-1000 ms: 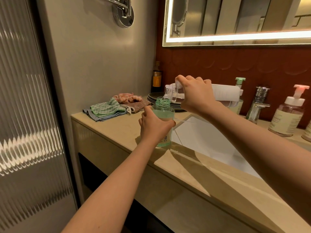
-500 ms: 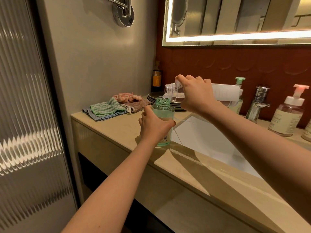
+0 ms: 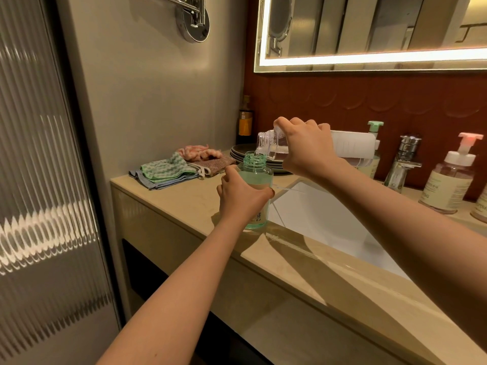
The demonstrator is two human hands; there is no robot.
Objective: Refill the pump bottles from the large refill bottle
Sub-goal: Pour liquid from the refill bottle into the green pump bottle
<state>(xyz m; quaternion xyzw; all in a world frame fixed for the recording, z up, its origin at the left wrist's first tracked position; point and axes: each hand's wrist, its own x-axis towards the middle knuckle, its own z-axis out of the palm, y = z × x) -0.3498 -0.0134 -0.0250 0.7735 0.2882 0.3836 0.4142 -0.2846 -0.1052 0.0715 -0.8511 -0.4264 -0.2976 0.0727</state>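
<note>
A green glass pump bottle (image 3: pixel 257 177) with its pump off stands upright on the beige counter (image 3: pixel 184 198) at the sink's left corner. My left hand (image 3: pixel 241 196) grips its body from the near side. My right hand (image 3: pixel 307 148) holds the large clear refill bottle (image 3: pixel 353 147) tipped on its side, its open neck (image 3: pixel 264 143) right over the green bottle's mouth. Behind it a green-topped pump bottle (image 3: pixel 375 133) stands partly hidden. A pink-topped pump bottle (image 3: pixel 452 177) stands to the right of the tap.
A white sink (image 3: pixel 324 222) lies right of the green bottle, with a chrome tap (image 3: pixel 403 162) behind. Folded cloths (image 3: pixel 168 172) and stacked dark plates (image 3: pixel 245 152) sit at the counter's back left, a dark bottle (image 3: pixel 246 119) in the corner. Another bottle (image 3: pixel 481 204) shows at the right edge.
</note>
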